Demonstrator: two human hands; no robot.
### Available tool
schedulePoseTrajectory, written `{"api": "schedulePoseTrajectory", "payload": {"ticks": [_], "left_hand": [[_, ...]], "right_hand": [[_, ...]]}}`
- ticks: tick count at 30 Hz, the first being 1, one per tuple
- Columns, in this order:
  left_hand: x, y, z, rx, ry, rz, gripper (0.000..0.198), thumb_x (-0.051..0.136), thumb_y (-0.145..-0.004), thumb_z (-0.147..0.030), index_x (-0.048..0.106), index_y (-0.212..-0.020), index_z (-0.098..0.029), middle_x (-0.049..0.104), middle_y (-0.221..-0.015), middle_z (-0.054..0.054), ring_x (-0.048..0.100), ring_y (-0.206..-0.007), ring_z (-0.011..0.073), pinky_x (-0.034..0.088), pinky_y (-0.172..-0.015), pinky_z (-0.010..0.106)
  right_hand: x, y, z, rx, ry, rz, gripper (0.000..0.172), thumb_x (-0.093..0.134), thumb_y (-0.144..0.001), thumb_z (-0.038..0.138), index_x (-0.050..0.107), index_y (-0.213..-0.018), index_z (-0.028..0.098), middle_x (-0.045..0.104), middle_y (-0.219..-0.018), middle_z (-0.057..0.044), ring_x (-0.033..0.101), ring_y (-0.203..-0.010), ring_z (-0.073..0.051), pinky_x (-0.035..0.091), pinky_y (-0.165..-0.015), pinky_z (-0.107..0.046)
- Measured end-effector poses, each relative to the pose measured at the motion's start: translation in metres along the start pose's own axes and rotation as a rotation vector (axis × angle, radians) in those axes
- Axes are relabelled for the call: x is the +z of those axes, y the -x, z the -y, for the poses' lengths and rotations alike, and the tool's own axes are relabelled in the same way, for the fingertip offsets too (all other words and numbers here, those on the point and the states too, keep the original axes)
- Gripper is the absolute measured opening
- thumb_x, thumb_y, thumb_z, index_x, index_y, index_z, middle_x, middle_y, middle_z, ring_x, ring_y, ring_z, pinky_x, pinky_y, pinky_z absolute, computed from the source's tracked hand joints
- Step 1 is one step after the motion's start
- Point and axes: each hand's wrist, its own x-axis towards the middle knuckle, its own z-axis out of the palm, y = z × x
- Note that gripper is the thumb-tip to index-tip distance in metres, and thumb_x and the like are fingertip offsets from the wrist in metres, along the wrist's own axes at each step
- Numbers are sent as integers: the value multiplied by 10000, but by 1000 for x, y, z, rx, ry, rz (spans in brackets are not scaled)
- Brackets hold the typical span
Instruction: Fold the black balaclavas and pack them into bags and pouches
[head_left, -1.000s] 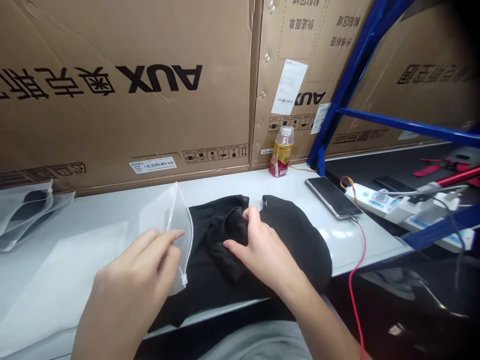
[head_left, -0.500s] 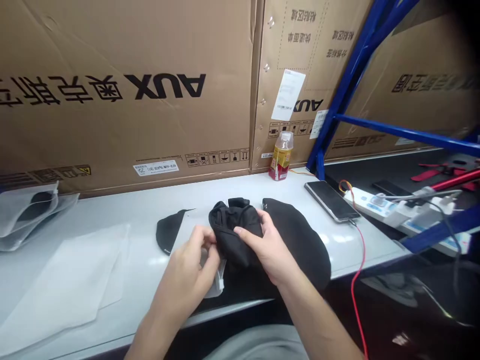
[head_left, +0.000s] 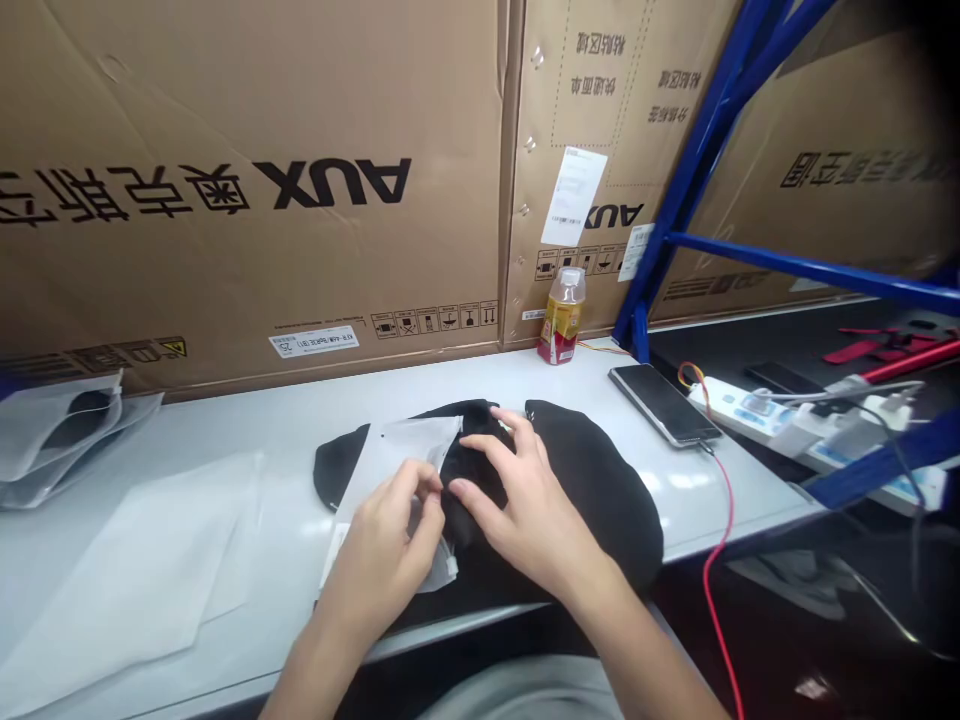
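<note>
A pile of black fabric pieces (head_left: 600, 480) lies on the white table (head_left: 247, 420) in front of me. A frosted zip bag (head_left: 390, 460) lies over its left part. My left hand (head_left: 390, 550) pinches the open edge of the bag, fingers closed on the plastic. My right hand (head_left: 525, 500) grips a bunched black piece (head_left: 469, 480) at the bag's mouth, fingers curled over it. Part of that piece looks to be inside the bag.
Flat empty bags (head_left: 127, 570) lie at the left, filled bags (head_left: 60, 430) at the far left. A drink bottle (head_left: 561, 316), a phone (head_left: 660, 400) and a power strip (head_left: 757, 410) with a red cable stand right. Cardboard boxes (head_left: 247, 180) wall the back; a blue rack (head_left: 705, 140).
My left hand brought the bag from the left over the black pile. My right hand lifted a bunched black piece, then lowered it to the bag's mouth.
</note>
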Motion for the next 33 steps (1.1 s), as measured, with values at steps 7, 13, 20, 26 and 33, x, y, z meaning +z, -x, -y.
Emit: {"api": "schedulePoseTrajectory", "payload": {"ticks": [7, 13, 20, 26, 33], "left_hand": [[-3, -3, 2, -14, 35, 56, 149, 433, -1039, -356, 513, -955, -262, 634, -822, -22, 583, -661, 171, 432, -572, 281], [-7, 0, 4, -19, 63, 81, 159, 427, -1059, -360, 526, -980, -264, 615, -814, -38, 554, -658, 155, 426, -587, 268], [-13, 1, -1, 27, 74, 91, 206, 404, -1085, -381, 537, -983, -260, 652, -926, -13, 633, -825, 177, 505, -753, 296], [-19, 1, -1, 45, -125, 101, 310, 413, -1079, -481, 625, -1187, -282, 709, -1119, 29, 687, -1028, 225, 575, -881, 362], [-23, -4, 54, 14, -331, 166, 572, 262, -1114, -507, 337, -1646, -312, 380, -1699, 53, 308, -1588, 318, 292, -1263, 644]], "right_hand": [[-28, 0, -15, -307, 137, 298, 616, 791, -892, 283, 583, -1472, 289, 517, -1615, -45, 315, -1573, -348, 319, -1243, -578], [-5, -10, 3, -239, 247, 138, 382, 631, -947, 147, 674, -1320, 218, 778, -1226, -65, 723, -1055, -256, 493, -894, -410], [5, -6, 1, -480, 160, 265, 294, 672, -954, 214, 695, -1246, 225, 719, -1334, -45, 534, -1356, -282, 415, -1080, -437], [11, -11, 14, -308, 143, 246, 211, 580, -1021, 248, 703, -1188, 210, 746, -1273, -60, 583, -1288, -285, 468, -1015, -461], [3, -31, 8, -575, -225, 545, 208, 638, -957, 117, 730, -1102, 235, 733, -1321, -22, 613, -1307, -187, 426, -1167, -330]]}}
